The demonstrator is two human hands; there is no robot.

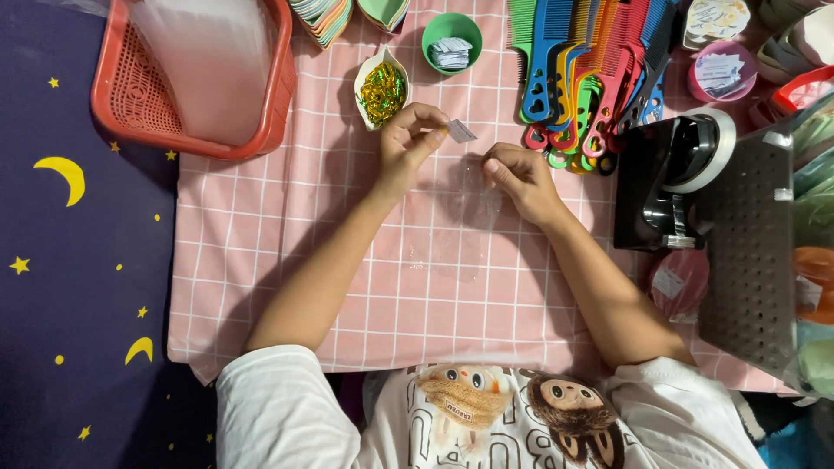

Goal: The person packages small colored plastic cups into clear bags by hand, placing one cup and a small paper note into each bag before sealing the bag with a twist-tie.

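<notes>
Nearby: left hand (407, 139) pinches paper slip (461, 132); right hand (519, 178) grips clear bag (460, 208); combs (591, 69) beside.

basket (130, 95) left, combs (591, 78) right, bowl (452, 39) between

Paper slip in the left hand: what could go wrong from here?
1. The slip is pinched only at one end by the left hand, so it could flutter out onto the pink cloth.
2. The clear bag under the right hand is nearly invisible on the cloth; its opening may be hard to find.
3. The dish of gold foil bits sits right beside the left hand; a nudge could spill it.
</notes>
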